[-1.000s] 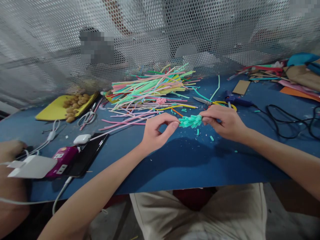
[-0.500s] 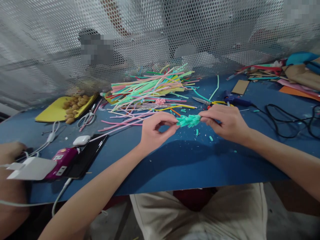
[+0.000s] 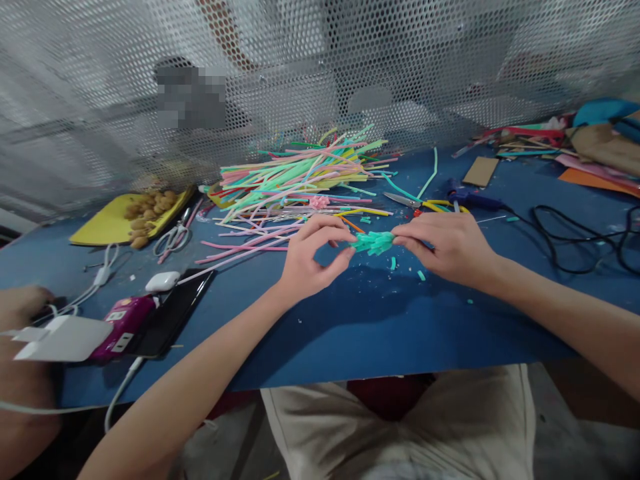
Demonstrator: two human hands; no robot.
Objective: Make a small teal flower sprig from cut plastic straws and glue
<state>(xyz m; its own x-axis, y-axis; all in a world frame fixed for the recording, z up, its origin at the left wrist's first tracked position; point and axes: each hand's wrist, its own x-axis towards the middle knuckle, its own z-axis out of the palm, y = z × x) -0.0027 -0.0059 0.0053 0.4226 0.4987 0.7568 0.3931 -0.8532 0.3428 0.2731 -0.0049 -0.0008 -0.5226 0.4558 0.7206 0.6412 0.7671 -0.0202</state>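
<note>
A short, tufted teal piece [image 3: 374, 243], which looks like it is made of pipe cleaners, hangs level above the blue table between my hands. My right hand [image 3: 445, 248] pinches its right end with thumb and forefinger. At its left end are the thumb and forefinger of my left hand [image 3: 317, 257], curved in a loose pinch; the other fingers are bent. Below the piece lie small teal snippets [image 3: 393, 263]. Scissors with yellow and red handles [image 3: 403, 200] lie just behind my right hand, partly hidden by it.
Behind my hands lies a heap of pastel pipe cleaners [image 3: 300, 173] with a pink tufted piece [image 3: 319, 201]. A glue gun [image 3: 475, 200] with a black cord is right. Left are a phone [image 3: 175, 317], a purple power strip [image 3: 125, 323], white scissors [image 3: 173, 241] and another person's arm [image 3: 23, 387].
My right hand has shifted slightly left with the teal piece's end, and the piece looks a little shorter between my hands. My left fingers have spread slightly.
</note>
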